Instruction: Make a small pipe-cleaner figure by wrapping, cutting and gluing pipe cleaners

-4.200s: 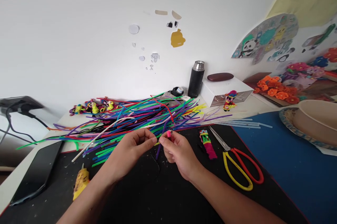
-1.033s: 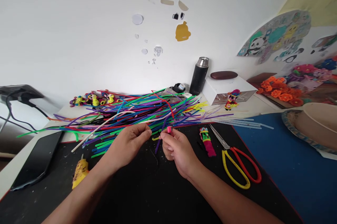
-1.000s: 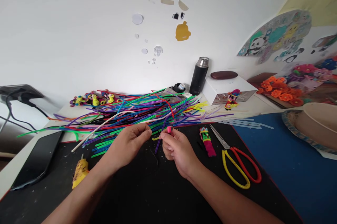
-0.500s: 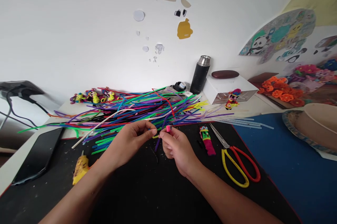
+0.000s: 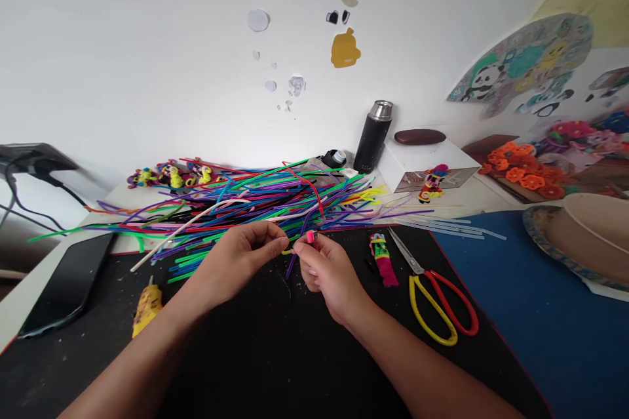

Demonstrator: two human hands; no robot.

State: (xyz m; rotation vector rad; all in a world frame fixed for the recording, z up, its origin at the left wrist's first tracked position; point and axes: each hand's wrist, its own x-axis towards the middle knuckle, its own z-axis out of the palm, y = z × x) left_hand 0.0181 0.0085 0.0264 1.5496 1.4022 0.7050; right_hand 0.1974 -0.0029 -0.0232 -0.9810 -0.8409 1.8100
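Close together above the black mat (image 5: pixel 236 360), both hands are closed in pinches. My left hand (image 5: pixel 243 258) has thumb and forefinger pressed together; what lies between them is too small to make out. In my right hand (image 5: pixel 327 275) is a small pink piece with a dark part (image 5: pixel 311 235), its top showing above the fingers. A bit of yellow shows in the gap between the hands. Behind them spreads a heap of colourful pipe cleaners (image 5: pixel 255 199). To the right lie a small pipe-cleaner figure (image 5: pixel 383 260) and scissors (image 5: pixel 417 268) with one yellow and one red handle.
On the left are a yellow glue gun (image 5: pixel 147 311) and a black phone (image 5: pixel 69 284). A black flask (image 5: pixel 373 137) and a white box (image 5: pixel 422 160) stand by the wall, a finished figure (image 5: pixel 433 184) before the box. Clear sticks (image 5: pixel 452 227) lie at right.
The view has shifted slightly, so everything sits a little further left. Both hands keep nearly the same pinched pose, and the pink piece stays in my right hand.
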